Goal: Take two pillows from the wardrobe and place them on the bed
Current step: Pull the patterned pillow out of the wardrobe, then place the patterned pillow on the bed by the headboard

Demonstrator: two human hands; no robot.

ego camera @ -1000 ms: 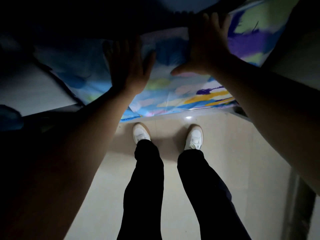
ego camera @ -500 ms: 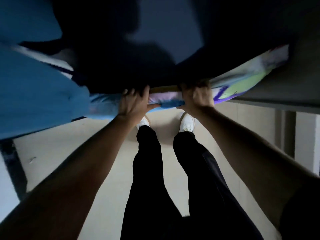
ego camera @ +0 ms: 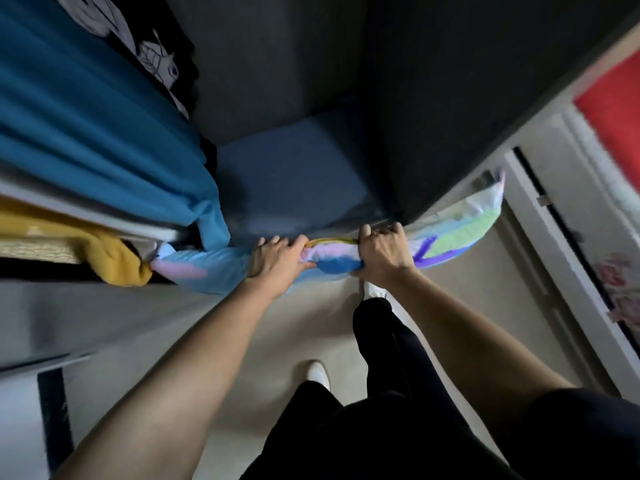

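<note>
Both grips are clenched on the pillow point(ego camera: 332, 263): left hand point(ego camera: 277, 259) and right hand point(ego camera: 382, 252) side by side at its middle, at the wardrobe point(ego camera: 433, 98) shelf's front edge. Best drawn out level, clear of the teal cloth point(ego camera: 104, 133).

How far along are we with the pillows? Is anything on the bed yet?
Done: nothing that shows; no bed is in view. In hand: the left hand and right hand both grip one multicoloured pillow at the wardrobe opening, beside the hanging teal fabric. Whether a second pillow is stacked with it cannot be told. Left: carry it to the bed, and fetch another if needed.
</note>
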